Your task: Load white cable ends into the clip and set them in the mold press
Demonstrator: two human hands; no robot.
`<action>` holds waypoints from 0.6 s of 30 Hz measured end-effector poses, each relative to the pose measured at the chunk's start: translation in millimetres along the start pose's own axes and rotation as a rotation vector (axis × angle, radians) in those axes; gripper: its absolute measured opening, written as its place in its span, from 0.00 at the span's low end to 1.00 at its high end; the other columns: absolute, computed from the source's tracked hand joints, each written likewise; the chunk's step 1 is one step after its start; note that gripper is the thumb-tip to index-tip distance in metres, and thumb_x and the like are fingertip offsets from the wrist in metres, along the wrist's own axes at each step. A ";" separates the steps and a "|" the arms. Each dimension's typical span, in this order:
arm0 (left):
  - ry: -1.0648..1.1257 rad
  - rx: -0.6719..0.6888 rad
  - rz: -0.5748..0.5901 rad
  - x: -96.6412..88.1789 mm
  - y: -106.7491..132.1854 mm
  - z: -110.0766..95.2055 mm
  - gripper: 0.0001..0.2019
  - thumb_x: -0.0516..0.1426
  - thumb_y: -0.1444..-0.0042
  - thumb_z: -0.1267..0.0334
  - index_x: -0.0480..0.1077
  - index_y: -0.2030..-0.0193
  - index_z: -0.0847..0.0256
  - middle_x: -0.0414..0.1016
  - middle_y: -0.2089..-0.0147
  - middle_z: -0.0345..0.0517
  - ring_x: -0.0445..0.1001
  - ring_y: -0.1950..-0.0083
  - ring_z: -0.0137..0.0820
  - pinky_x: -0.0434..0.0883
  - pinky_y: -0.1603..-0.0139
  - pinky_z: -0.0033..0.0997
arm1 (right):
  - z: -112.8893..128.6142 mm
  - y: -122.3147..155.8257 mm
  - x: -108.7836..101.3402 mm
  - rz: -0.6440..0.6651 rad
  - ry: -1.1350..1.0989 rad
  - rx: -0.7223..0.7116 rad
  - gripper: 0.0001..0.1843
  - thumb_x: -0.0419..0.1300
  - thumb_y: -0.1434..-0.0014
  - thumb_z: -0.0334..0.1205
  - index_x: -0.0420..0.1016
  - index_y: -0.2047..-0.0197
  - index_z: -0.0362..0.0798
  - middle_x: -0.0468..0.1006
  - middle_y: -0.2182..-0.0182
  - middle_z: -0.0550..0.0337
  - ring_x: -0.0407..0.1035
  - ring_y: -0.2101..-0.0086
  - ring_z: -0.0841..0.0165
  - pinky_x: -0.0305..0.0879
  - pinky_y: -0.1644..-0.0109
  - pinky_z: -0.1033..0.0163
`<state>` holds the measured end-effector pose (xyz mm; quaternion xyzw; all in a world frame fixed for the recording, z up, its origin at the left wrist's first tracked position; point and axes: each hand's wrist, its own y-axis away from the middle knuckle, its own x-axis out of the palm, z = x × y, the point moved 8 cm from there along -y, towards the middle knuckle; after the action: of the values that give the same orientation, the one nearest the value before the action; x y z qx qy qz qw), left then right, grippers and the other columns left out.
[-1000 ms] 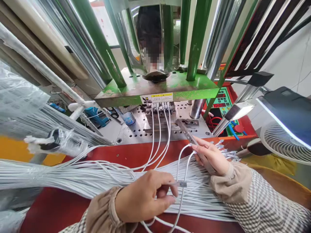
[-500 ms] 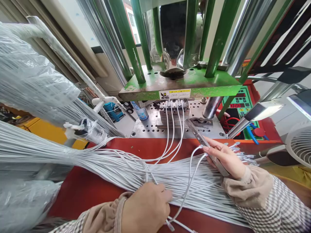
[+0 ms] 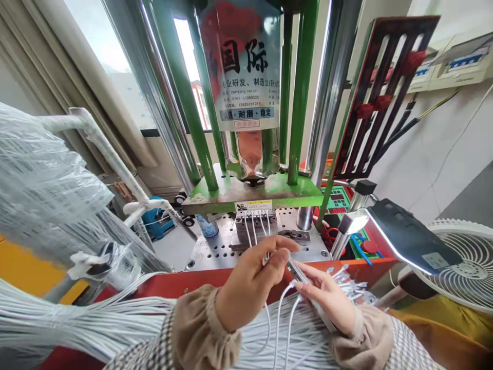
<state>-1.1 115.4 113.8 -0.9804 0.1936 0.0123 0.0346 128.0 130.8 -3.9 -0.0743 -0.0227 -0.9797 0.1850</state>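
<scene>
Across the red bench lay a thick bundle of thin white cables [image 3: 77,324]. Right of it, the left hand [image 3: 250,285] pinched one white cable's metal plug end [image 3: 265,257] between thumb and fingertips, before the green-framed press [image 3: 252,192]. Just beside, the right hand [image 3: 327,300] gripped a slim grey metal fixture bar [image 3: 304,280], fingers pressed together along it.

1. Left hand [image 3: 252,280] — raised at centre, fingertips pinching a cable end [image 3: 265,258].
2. Right hand [image 3: 327,300], at four o'clock of the left, resting on a metal bar [image 3: 308,293] with white cables [image 3: 285,318] beneath its fingers.
3. Cable bundle [image 3: 96,324] — lying across the red table [image 3: 200,277].
4. Green press plate [image 3: 254,195] at twelve o'clock; mould fixture [image 3: 256,228] below it holds cables.
5. Fan [image 3: 462,267] at three o'clock.
</scene>
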 end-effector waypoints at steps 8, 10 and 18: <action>0.289 -0.525 -0.083 17.6 -2.1 150.5 0.19 0.55 0.52 0.43 0.59 0.73 0.57 0.58 0.82 0.30 0.48 0.86 0.19 0.40 0.86 0.23 | -0.8 6.8 -5.5 -0.042 0.063 -0.020 0.30 0.65 0.47 0.53 0.70 0.42 0.51 0.78 0.65 0.59 0.66 0.74 0.69 0.64 0.74 0.66; 0.123 -0.539 -0.032 16.6 0.3 153.7 0.21 0.57 0.54 0.41 0.62 0.74 0.58 0.62 0.83 0.32 0.52 0.87 0.19 0.42 0.86 0.23 | 4.1 6.2 -1.1 -0.034 0.081 -0.054 0.29 0.65 0.47 0.52 0.71 0.43 0.51 0.79 0.60 0.56 0.72 0.65 0.62 0.71 0.63 0.59; -0.015 -0.482 -0.100 0.4 -4.3 147.8 0.22 0.58 0.51 0.44 0.65 0.80 0.62 0.59 0.86 0.32 0.51 0.85 0.19 0.46 0.82 0.25 | 11.7 11.2 5.4 -0.050 0.148 -0.138 0.29 0.63 0.42 0.48 0.67 0.40 0.51 0.71 0.44 0.52 0.64 0.44 0.56 0.56 0.37 0.46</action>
<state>-0.6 130.0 -33.4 -0.9685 0.1361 0.0636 -0.1986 128.7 119.3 8.6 -0.0137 0.0568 -0.9860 0.1559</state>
